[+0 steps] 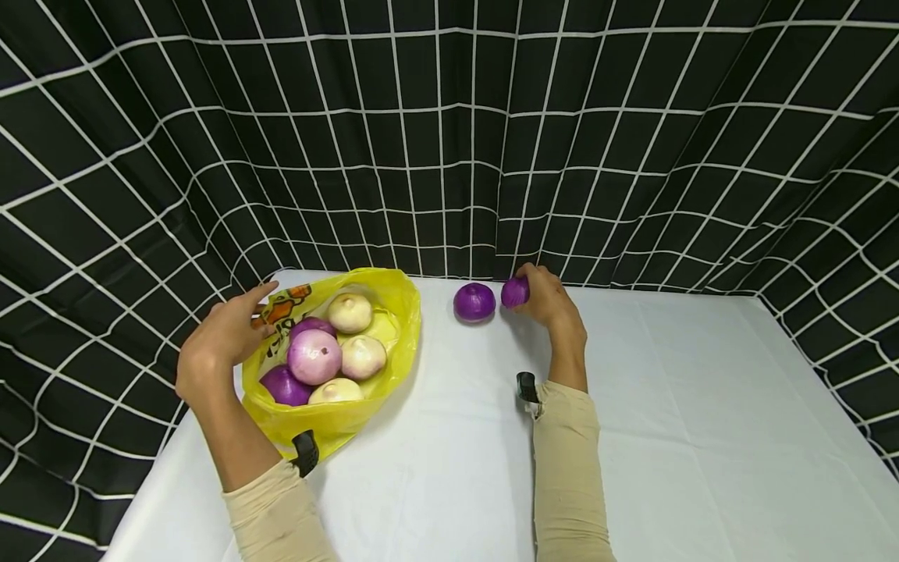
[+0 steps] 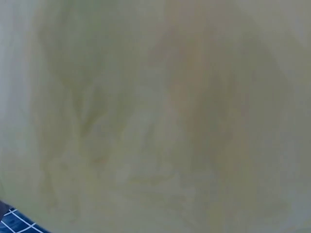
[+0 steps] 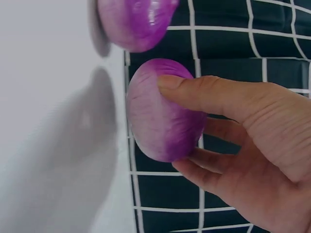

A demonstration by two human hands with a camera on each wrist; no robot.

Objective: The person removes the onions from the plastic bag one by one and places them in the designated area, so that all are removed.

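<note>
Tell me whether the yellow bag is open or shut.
Open: in the head view, the yellow bag gapes wide, showing purple onions and white onions inside.

Glossy purple onions [image 1: 474, 303], thin plastic bag [image 1: 403, 355]

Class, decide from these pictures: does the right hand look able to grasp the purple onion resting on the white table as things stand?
Probably not: the right hand already grips another purple onion, which is between it and the resting onion.
</note>
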